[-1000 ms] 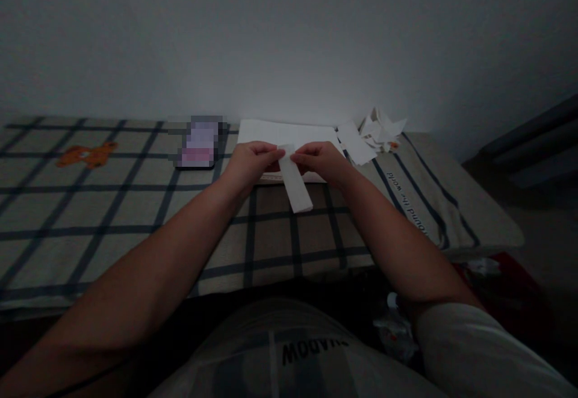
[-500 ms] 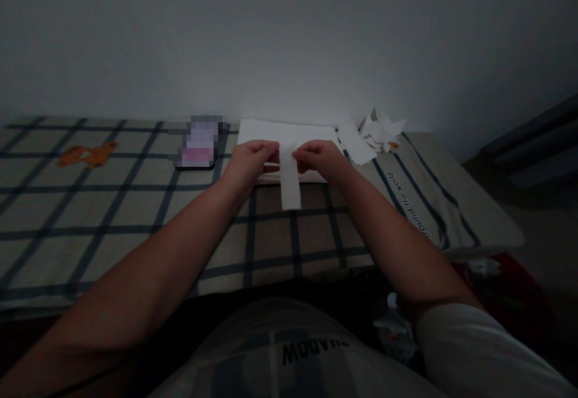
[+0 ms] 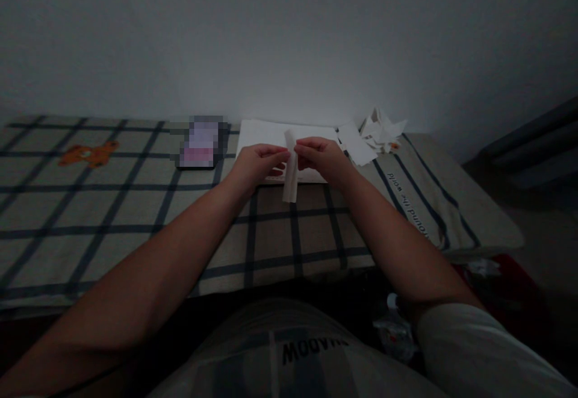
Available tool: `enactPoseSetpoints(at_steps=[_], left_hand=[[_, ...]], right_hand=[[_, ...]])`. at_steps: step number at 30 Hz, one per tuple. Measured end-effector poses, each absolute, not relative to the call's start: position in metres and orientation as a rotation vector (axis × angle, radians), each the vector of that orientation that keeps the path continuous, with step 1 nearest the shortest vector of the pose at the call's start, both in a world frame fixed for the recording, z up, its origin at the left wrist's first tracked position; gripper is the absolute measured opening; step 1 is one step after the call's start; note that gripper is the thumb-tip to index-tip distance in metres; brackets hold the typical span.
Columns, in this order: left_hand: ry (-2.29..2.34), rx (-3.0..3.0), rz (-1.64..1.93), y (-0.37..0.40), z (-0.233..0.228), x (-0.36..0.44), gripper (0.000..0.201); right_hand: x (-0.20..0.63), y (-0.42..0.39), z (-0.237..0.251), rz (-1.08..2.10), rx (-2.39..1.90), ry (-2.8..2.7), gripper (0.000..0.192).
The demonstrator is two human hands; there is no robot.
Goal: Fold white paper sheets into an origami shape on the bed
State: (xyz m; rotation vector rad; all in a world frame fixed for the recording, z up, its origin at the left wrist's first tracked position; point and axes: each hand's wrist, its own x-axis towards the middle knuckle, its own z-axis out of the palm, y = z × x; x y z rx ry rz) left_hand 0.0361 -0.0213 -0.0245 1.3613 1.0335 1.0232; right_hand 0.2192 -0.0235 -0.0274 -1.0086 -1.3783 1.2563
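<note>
A narrow strip of white paper (image 3: 291, 181) hangs upright between my two hands, with what looks like a lengthwise crease. My left hand (image 3: 261, 163) pinches its left edge between thumb and forefinger. On the opposite edge, my right hand (image 3: 323, 156) grips it with thumb and fingertips. Behind and below the hands lies a flat white sheet or pad (image 3: 262, 133), partly covered by my fingers and the strip.
A phone (image 3: 201, 142) with a blurred screen lies to the left, and an orange bear-shaped piece (image 3: 90, 155) farther left. Right of the pad are loose paper pieces (image 3: 356, 144) and folded paper shapes (image 3: 382, 127). The checked cloth (image 3: 217, 217) covers the surface against the wall.
The strip now looks narrower, turned or folded along its length, and its top shows above my fingers. My left hand has shifted slightly right, closer to my right hand.
</note>
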Motion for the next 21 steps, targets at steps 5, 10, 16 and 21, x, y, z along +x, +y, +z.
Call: enactPoseSetpoints(at_steps=[5,10,16,21], left_hand=[[0.999,1.352,0.944,-0.023,-0.025,0.039,0.041],[0.954,1.286,0.967,-0.019,-0.027,0.037,0.040],[0.815,1.147,0.994,-0.014,-0.026,0.034,0.033],[0.790,1.112,0.993,-0.013,-0.026,0.035,0.031]], right_hand=[[0.220,-0.022,-0.028,1.244,-1.038,-1.324,0.036],[0.222,-0.019,-0.029,1.193,-1.041,-1.300,0.045],[0.228,-0.012,-0.033,0.978,-1.113,-1.326,0.022],[0.229,-0.011,-0.036,0.783,-1.216,-1.480,0.008]])
